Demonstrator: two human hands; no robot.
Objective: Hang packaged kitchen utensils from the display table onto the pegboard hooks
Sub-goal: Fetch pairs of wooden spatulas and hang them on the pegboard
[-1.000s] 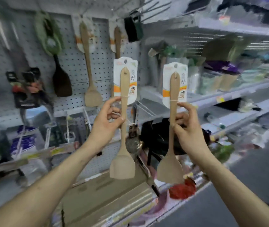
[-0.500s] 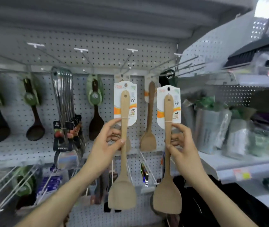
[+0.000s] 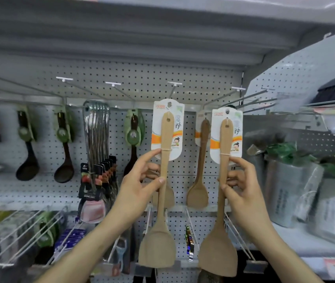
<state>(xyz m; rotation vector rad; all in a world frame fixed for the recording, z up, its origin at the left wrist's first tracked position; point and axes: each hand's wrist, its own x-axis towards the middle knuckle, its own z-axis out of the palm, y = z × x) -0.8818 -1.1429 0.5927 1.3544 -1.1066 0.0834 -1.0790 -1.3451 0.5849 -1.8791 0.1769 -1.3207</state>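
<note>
I hold up two packaged wooden spatulas in front of the white pegboard (image 3: 146,78). My left hand (image 3: 140,184) grips the handle of the left spatula (image 3: 162,201), whose white and orange backing card reaches up near a long hook (image 3: 173,88). My right hand (image 3: 242,188) pinches the handle of the right spatula (image 3: 222,201), its card just below another hook (image 3: 238,92). Neither card hangs on a hook. A darker wooden spatula (image 3: 200,180) hangs on the board between them.
Dark ladles (image 3: 28,160) with green cards and a bunch of steel utensils (image 3: 97,144) hang to the left. Wire hooks (image 3: 19,231) stick out at lower left. A shelf on the right carries wrapped metal containers (image 3: 284,190).
The view has swung up and left to face the pegboard squarely. Both hands have carried the spatulas closer to the board, up to the row of hooks.
</note>
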